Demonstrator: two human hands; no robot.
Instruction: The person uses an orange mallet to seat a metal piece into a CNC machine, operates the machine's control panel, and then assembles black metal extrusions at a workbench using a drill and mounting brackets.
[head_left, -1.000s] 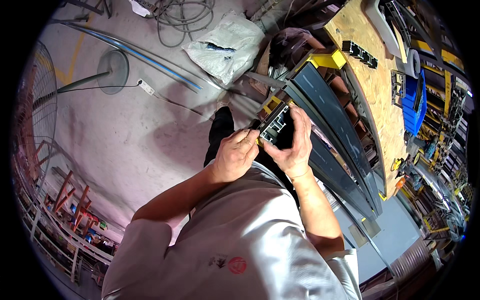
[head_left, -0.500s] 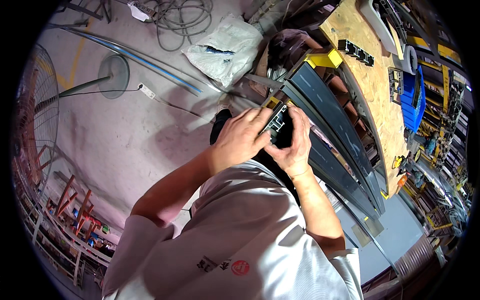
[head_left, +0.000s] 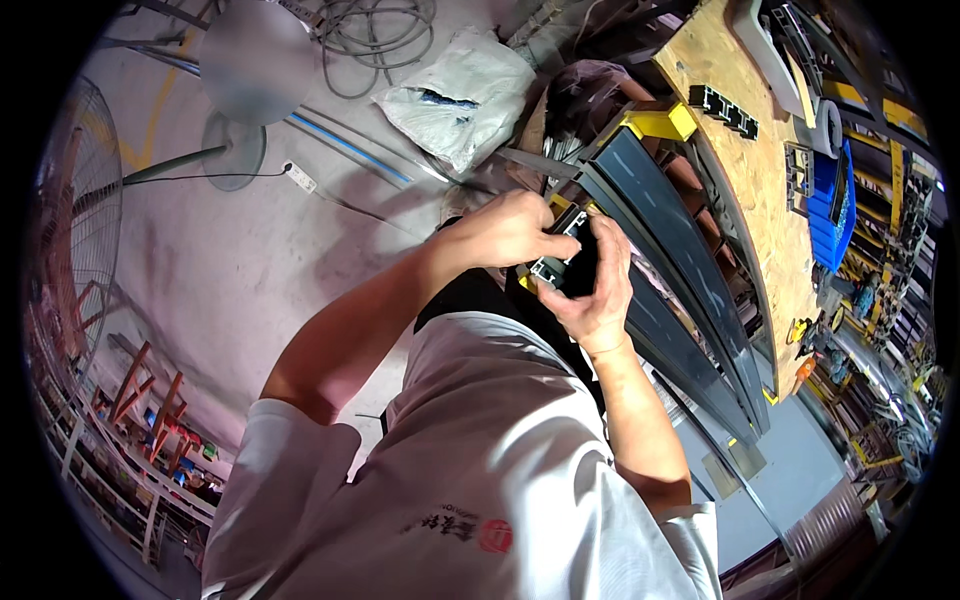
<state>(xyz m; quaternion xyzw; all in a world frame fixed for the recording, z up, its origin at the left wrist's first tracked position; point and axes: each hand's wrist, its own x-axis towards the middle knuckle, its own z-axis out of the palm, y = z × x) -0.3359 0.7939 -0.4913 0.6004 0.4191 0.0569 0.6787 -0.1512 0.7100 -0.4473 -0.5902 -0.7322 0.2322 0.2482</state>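
Note:
A short black metal profile piece (head_left: pixel 546 270) with bright cut ends and a slotted section sits between my hands, in front of my waist. My right hand (head_left: pixel 598 295) is wrapped round its right side, thumb at the near end and fingers toward the far end. From the left, my left hand (head_left: pixel 500 232) closes on it with curled fingers, and one digit reaches across the slotted face. Whether a small part lies under that fingertip is hidden. Behind the piece, long dark profiles (head_left: pixel 650 190) lie on a yellow-ended rack (head_left: pixel 662 122).
A chipboard bench (head_left: pixel 740 165) at the right carries more cut profile pieces (head_left: pixel 722 110) and a blue bin (head_left: pixel 830 210). A white sack (head_left: pixel 460 95) lies on the floor ahead. At the left stands a fan (head_left: pixel 75 230), with a power strip (head_left: pixel 298 177) near its base.
My left hand has gone from lying flat along the piece to curled, with a digit across its slotted face. The piece has shifted slightly right. A blurred round shape has appeared at upper left.

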